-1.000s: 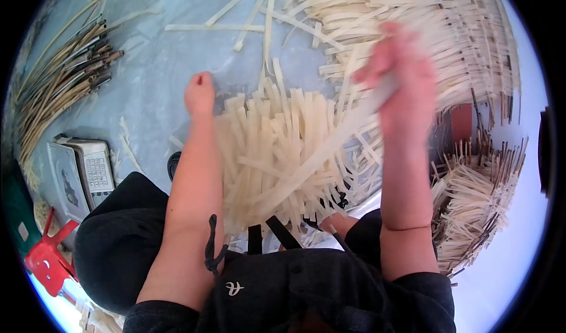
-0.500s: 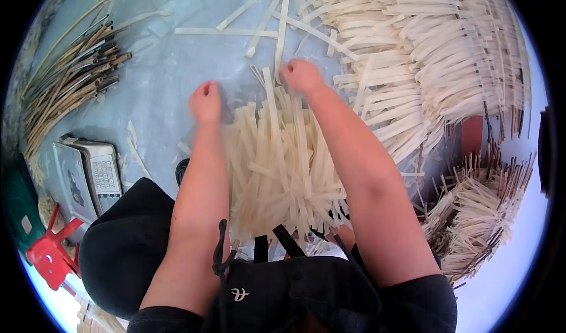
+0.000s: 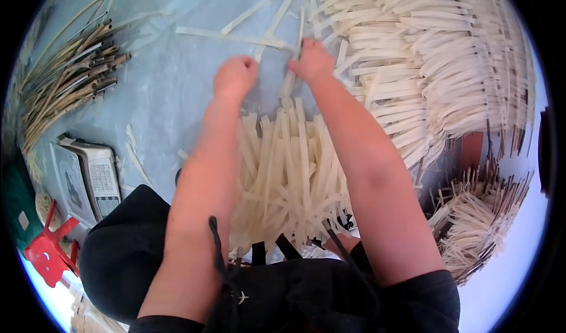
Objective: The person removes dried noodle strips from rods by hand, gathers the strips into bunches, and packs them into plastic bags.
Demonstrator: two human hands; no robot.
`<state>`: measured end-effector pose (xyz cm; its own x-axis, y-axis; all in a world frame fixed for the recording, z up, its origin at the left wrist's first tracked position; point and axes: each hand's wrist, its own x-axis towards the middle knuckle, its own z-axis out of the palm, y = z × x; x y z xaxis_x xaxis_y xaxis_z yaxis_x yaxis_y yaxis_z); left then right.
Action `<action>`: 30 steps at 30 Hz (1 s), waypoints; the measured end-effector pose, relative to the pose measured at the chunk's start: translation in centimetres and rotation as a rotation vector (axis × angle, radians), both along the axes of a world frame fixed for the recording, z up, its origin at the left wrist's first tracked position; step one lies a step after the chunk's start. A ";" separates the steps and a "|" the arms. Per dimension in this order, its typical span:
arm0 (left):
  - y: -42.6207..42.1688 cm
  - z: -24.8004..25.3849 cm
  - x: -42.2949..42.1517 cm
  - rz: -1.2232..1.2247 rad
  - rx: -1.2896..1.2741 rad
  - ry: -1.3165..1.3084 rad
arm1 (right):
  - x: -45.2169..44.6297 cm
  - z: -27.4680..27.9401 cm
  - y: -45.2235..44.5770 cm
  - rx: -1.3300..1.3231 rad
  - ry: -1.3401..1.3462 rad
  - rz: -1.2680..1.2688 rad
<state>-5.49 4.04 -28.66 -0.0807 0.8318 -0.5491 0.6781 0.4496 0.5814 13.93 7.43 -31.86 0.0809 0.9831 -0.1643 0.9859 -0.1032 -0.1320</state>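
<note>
Pale flat strips (image 3: 283, 168) lie heaped between my forearms, above my lap. Beyond the heap, my right hand (image 3: 312, 61) has its thumb and fingers apart over a pale strip (image 3: 289, 85) that runs upward; whether it grips the strip is hard to make out. My left hand (image 3: 236, 78) is closed, fingers curled, just left of it; anything inside the fist is hidden. Loose strips (image 3: 236, 36) cross on the grey surface past both hands.
Rows of pale strips (image 3: 401, 67) fill the upper right, with a bundle (image 3: 471, 224) below them. Dark thin sticks (image 3: 76, 79) lie at the upper left. A device with a keypad (image 3: 101, 176) and a red plastic object (image 3: 50, 253) are on the left.
My left hand has moved up and right, closer to my right hand. My right hand came in from the right, then moved slightly farther away. Strips near it have shifted.
</note>
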 end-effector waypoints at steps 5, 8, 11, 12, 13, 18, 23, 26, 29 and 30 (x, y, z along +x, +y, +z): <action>5.2 -9.6 -4.1 -0.201 0.704 0.295 | 0.8 0.2 -0.4 -0.262 0.368 -0.198; 5.0 -0.3 -2.5 -0.306 0.117 0.514 | 3.4 3.8 0.8 0.067 0.814 -0.224; 4.4 -2.5 -2.6 -0.347 0.098 0.504 | 5.4 12.7 0.0 0.186 0.998 -0.349; 4.1 -3.5 -2.7 -0.361 0.104 0.499 | 6.8 15.1 -0.2 0.298 1.085 -0.272; 3.7 -4.5 -2.9 -0.330 0.149 0.428 | 8.3 17.4 -0.7 0.410 1.166 -0.187; 2.0 -5.6 -3.9 -0.246 0.160 0.306 | 14.2 24.6 -6.8 0.236 1.156 -0.248; -0.5 0.1 -3.8 -0.103 0.367 0.297 | 14.3 21.6 -15.6 -0.458 1.054 -0.508; -2.6 1.4 -3.0 0.048 0.345 -0.100 | 13.2 18.1 -20.3 -0.768 1.261 -0.425; -9.4 4.8 1.1 -0.187 0.040 -0.139 | 13.4 15.3 -22.3 -0.886 1.024 -0.335; -12.6 8.4 3.4 -0.095 -0.141 -0.214 | 15.1 12.6 -22.7 -0.600 0.925 -0.390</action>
<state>-2.06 -8.53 -20.29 0.1248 0.7445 -0.6558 0.5894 0.4761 0.6526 29.03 -15.23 -19.31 -0.0334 0.6629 -0.7480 0.4270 -0.6672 -0.6104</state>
